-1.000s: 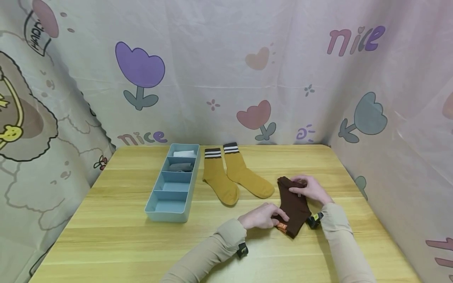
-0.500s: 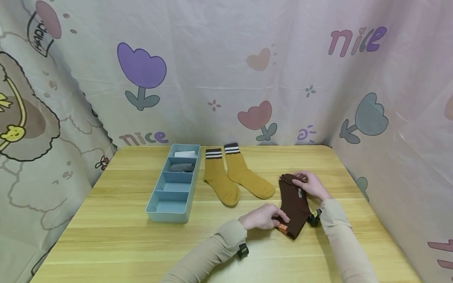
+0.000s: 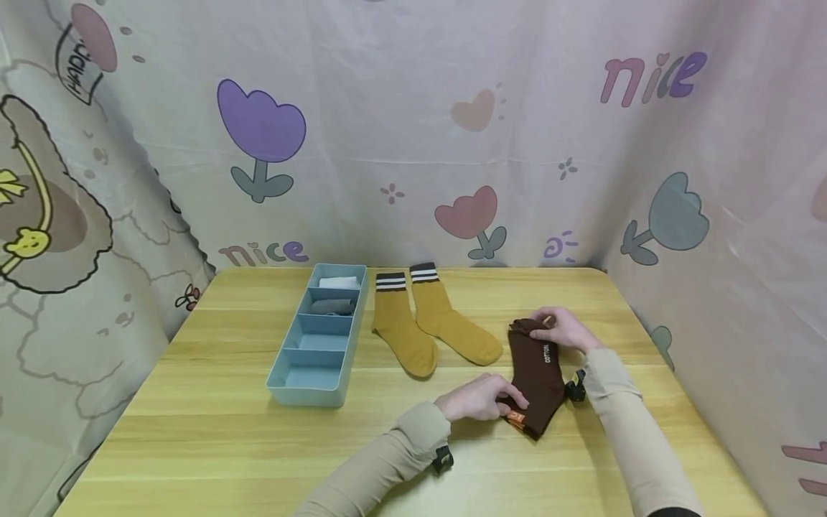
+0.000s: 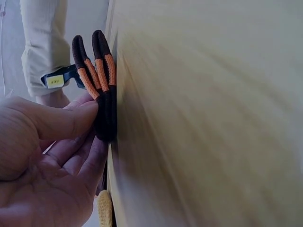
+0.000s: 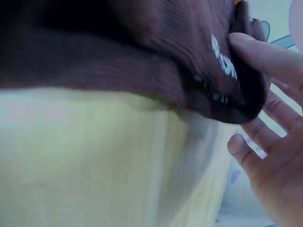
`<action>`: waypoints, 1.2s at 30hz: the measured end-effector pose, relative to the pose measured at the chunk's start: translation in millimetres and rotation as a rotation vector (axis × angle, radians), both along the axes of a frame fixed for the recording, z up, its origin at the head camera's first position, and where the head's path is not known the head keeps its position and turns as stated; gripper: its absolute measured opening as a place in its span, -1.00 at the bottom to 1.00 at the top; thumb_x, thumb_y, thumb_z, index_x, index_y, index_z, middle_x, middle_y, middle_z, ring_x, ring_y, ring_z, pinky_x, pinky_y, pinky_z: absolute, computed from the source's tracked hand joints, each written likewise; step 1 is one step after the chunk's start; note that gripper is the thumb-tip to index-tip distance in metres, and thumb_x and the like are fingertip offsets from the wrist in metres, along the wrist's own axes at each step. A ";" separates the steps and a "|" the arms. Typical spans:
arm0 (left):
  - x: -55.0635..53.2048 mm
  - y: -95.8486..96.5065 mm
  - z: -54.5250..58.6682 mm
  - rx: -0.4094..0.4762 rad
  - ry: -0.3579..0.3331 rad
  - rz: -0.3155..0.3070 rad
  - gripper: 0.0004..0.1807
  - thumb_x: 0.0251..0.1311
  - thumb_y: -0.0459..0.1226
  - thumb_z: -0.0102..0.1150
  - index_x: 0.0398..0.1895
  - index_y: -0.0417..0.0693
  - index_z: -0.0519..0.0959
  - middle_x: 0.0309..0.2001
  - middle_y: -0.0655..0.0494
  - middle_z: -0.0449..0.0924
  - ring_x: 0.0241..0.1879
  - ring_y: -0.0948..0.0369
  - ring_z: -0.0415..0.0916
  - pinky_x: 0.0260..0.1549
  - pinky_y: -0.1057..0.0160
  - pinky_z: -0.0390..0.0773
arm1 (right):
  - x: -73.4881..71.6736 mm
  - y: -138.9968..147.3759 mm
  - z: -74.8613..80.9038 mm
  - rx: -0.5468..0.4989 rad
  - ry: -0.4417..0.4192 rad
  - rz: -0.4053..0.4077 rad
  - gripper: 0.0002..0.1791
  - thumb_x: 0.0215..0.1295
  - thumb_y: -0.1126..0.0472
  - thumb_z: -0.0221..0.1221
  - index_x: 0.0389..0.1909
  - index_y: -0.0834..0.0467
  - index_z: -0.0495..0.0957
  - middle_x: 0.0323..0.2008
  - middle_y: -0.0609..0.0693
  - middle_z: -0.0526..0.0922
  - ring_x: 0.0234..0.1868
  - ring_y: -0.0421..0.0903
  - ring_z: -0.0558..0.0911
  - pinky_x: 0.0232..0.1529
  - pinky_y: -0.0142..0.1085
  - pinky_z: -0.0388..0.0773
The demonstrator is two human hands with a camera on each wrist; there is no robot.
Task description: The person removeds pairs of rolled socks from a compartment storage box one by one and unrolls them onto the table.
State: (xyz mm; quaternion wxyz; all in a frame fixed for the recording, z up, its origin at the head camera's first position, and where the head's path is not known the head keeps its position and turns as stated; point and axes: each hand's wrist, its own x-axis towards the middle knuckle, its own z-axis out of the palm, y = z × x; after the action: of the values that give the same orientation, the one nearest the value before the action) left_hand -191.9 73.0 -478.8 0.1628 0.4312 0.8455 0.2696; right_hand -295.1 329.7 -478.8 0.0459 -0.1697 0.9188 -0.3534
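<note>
We see the brown socks (image 3: 533, 366) on the right part of the table (image 3: 194, 431). The left hand (image 3: 478, 397) pinches their near end; the right hand (image 3: 566, 332) pinches their far end. The head view gives us a small orange patch (image 3: 515, 418), but the left wrist view shows orange bands (image 4: 101, 74) on two stacked loops. The right wrist view shows us white letters (image 5: 222, 59) up close. Leftward lie yellow socks (image 3: 405, 327), then a blue box (image 3: 304, 396) with a white roll (image 3: 339, 283) and a gray roll (image 3: 332, 307).
</note>
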 end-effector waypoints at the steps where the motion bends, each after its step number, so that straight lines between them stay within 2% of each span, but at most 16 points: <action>1: -0.1 0.1 -0.5 0.001 0.000 0.001 -0.67 0.28 -0.44 0.21 0.04 0.04 0.73 0.08 0.26 0.73 -0.10 0.52 0.49 -0.08 0.64 0.41 | -1.3 0.0 0.4 0.008 0.007 -0.007 -0.74 0.19 0.32 0.37 -0.11 0.32 0.65 -0.18 0.26 0.69 -0.33 -0.16 0.61 -0.34 -0.40 0.54; 5: 0.0 0.0 -1.3 0.006 0.001 -0.001 -0.67 0.27 -0.45 0.21 0.03 0.03 0.73 0.07 0.26 0.73 -0.14 0.52 0.46 -0.11 0.63 0.40 | -4.9 0.5 -0.8 0.023 0.040 -0.043 -0.77 0.28 0.29 0.30 -0.10 0.34 0.67 -0.17 0.28 0.72 -0.30 -0.10 0.66 -0.29 -0.36 0.56; 10: 0.3 0.0 -1.2 0.012 0.013 -0.008 -0.67 0.27 -0.44 0.21 0.03 0.03 0.73 0.06 0.25 0.74 -0.06 0.52 0.51 -0.05 0.64 0.42 | -4.4 2.7 -4.0 0.020 0.068 -0.091 -0.68 0.41 0.18 0.21 0.01 0.34 0.65 -0.07 0.31 0.71 -0.21 0.02 0.70 -0.14 -0.26 0.59; 14: 0.6 -0.6 -1.8 0.010 0.027 -0.016 -0.67 0.27 -0.44 0.21 0.02 0.04 0.73 0.06 0.26 0.74 -0.01 0.51 0.52 -0.02 0.64 0.43 | -0.5 3.3 -4.6 0.007 -0.005 -0.069 -0.47 0.30 0.04 0.33 0.16 0.30 0.59 0.08 0.30 0.67 -0.02 0.15 0.69 0.03 -0.10 0.60; 17: 1.0 -0.7 -1.4 0.005 0.026 -0.014 -0.67 0.27 -0.45 0.21 0.02 0.04 0.74 0.06 0.27 0.74 -0.02 0.52 0.52 -0.04 0.63 0.43 | -1.3 1.4 -6.6 0.025 -0.022 -0.016 -0.36 0.17 0.07 0.43 0.21 0.31 0.54 0.12 0.30 0.64 0.08 0.20 0.64 0.09 -0.07 0.58; 19: 1.1 -0.2 -1.1 0.007 0.015 -0.009 -0.66 0.26 -0.45 0.21 0.02 0.04 0.74 0.06 0.25 0.74 -0.04 0.51 0.51 -0.05 0.63 0.43 | -3.8 0.0 -8.3 0.033 0.011 0.003 -0.43 0.16 0.16 0.44 0.15 0.34 0.56 0.07 0.32 0.66 0.01 0.15 0.67 0.02 -0.15 0.61; 22: 1.4 0.5 -0.8 0.009 0.011 -0.005 -0.66 0.26 -0.45 0.22 0.02 0.04 0.74 0.05 0.26 0.74 -0.02 0.51 0.52 -0.03 0.64 0.43 | -7.8 -1.7 -8.7 0.021 0.079 -0.026 -0.65 0.21 0.31 0.37 -0.01 0.39 0.63 -0.09 0.34 0.70 -0.23 0.01 0.69 -0.20 -0.31 0.59; 26: 2.1 0.4 -1.7 0.012 0.007 -0.006 -0.66 0.25 -0.46 0.21 0.01 0.05 0.74 0.05 0.28 0.74 0.09 0.46 0.56 0.06 0.62 0.44 | -10.5 -2.4 -5.9 0.031 0.119 -0.078 -0.79 0.28 0.32 0.28 -0.15 0.39 0.68 -0.20 0.31 0.74 -0.33 -0.17 0.62 -0.29 -0.38 0.52; 32: 2.7 -1.1 -1.3 0.016 -0.035 -0.021 -0.65 0.24 -0.49 0.20 0.00 0.01 0.75 0.09 0.25 0.73 0.19 0.37 0.56 0.16 0.55 0.47 | -10.0 -1.2 -1.0 -0.006 -0.005 -0.124 -0.77 0.37 0.24 0.16 -0.41 0.33 0.61 -0.42 0.10 0.64 -0.40 -0.21 0.47 -0.31 -0.36 0.42; 33: 2.7 -1.5 -0.9 0.014 -0.038 -0.025 -0.65 0.24 -0.49 0.20 0.00 0.01 0.75 0.09 0.25 0.73 0.19 0.37 0.56 0.16 0.55 0.47 | -7.2 -2.8 4.0 -0.028 -0.036 -0.125 -0.76 0.37 0.26 0.14 -0.43 0.36 0.58 -0.44 0.10 0.62 -0.41 -0.21 0.45 -0.32 -0.36 0.40; 36: 2.3 -2.6 -0.1 0.002 -0.041 -0.034 -0.64 0.23 -0.49 0.20 0.00 0.03 0.75 0.09 0.25 0.73 0.19 0.37 0.57 0.17 0.54 0.46 | -9.0 1.2 3.2 -0.085 -0.105 -0.155 -0.72 0.38 0.23 0.12 -0.35 0.41 0.62 -0.41 0.02 0.65 -0.37 -0.25 0.48 -0.27 -0.40 0.43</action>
State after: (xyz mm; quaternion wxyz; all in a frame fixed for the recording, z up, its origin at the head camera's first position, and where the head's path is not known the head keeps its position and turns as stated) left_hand -189.6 70.5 -478.9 0.1843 0.4399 0.8343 0.2765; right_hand -304.2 331.0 -475.6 0.0594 -0.0809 0.9097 -0.4030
